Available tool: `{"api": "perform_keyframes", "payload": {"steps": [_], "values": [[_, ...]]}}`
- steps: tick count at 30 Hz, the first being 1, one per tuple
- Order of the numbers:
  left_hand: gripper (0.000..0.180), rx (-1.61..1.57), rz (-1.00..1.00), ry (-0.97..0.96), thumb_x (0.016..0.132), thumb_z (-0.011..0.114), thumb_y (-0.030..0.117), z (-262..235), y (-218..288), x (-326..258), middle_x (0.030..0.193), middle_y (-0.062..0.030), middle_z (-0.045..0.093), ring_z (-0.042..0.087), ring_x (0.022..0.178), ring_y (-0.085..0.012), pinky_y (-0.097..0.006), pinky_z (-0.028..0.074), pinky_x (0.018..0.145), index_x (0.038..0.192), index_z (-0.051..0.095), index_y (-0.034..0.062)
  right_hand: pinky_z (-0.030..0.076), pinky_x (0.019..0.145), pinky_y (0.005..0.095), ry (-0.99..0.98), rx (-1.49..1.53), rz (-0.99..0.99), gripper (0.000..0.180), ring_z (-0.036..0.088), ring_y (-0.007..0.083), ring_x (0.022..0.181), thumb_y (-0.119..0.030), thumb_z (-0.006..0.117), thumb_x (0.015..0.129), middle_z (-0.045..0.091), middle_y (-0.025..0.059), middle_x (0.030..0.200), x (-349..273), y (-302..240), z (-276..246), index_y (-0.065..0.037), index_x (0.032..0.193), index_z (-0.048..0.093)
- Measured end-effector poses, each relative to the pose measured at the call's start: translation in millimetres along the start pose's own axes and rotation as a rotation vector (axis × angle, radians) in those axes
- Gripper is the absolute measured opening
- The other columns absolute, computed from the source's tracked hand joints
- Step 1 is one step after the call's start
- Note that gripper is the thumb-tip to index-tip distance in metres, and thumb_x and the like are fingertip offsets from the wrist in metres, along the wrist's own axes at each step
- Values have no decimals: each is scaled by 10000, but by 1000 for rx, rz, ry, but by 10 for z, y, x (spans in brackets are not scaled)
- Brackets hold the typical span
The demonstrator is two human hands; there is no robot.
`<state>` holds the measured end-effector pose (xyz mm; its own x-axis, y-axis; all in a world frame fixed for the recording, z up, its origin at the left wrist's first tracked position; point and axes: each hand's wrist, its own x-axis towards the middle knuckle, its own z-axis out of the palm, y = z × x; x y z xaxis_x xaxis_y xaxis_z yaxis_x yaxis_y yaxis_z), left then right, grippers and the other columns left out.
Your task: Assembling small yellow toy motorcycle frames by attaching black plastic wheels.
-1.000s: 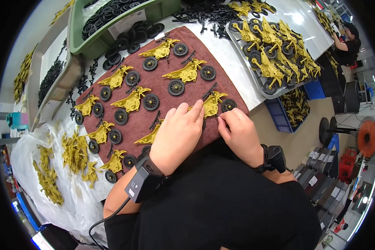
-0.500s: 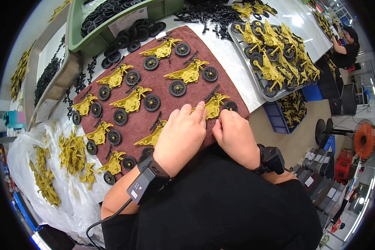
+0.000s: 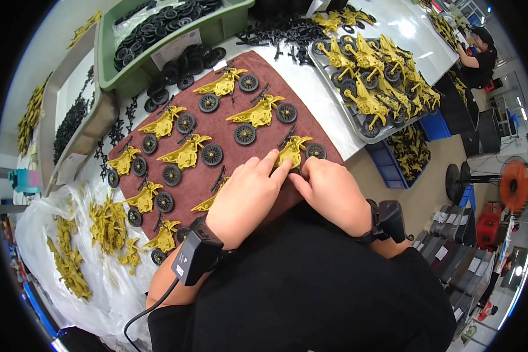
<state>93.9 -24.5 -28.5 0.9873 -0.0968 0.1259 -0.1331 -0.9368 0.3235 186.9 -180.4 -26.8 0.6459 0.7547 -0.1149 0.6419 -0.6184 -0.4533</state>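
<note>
A yellow toy motorcycle body [image 3: 291,150] lies on the near right part of a brown cloth [image 3: 255,154]. My left hand [image 3: 246,193] reaches across with its fingertips on that body's left side. Close beside it, my right hand [image 3: 330,190] has curled fingers, with its thumb at the lower edge of the body. A dark edge, seemingly a black wheel [image 3: 295,172], shows between the thumb and the body; the rest is hidden. Another black wheel [image 3: 316,151] rests to the right of the body, and a black handlebar part [image 3: 286,138] lies above it.
Several more yellow bodies [image 3: 185,151] with wheels lie in rows on the cloth. A green bin [image 3: 179,51] of wheels stands far left. At the right, a metal tray [image 3: 341,124] holds piled motorcycles. Yellow parts [image 3: 108,226] lie on plastic film. A person [image 3: 478,58] works far right.
My right thumb has moved out from the curled fingers towards the body. My left fingertips have spread slightly on the body. The whole view has shifted a little.
</note>
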Motion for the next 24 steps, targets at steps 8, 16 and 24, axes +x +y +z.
{"api": "perform_keyframes", "payload": {"steps": [8,16,24], "values": [[519,-1055,-373,41,895,551,18,-241,-11,-21,817,-126,664,586,578,-189,-281,458,542,1340,282,5,497,699,279,108,694,-448,338,604,172,779,67,531,843,581,74,893,132,-88,-104,-37,1154,613],[212,-1512,-455,-122,958,485,91,-324,-156,-38,772,-78,617,470,545,-61,-194,384,481,1153,435,24,487,721,295,-30,807,-466,233,620,174,811,-80,570,900,626,81,909,222,-107,-177,-12,1115,630],[169,-827,-448,181,961,496,129,-298,-304,-456,818,-46,592,521,643,-85,-207,408,556,1052,551,-3,479,658,402,-59,796,-703,204,609,327,734,-186,657,793,634,162,774,658,-404,98,10,814,610]]}}
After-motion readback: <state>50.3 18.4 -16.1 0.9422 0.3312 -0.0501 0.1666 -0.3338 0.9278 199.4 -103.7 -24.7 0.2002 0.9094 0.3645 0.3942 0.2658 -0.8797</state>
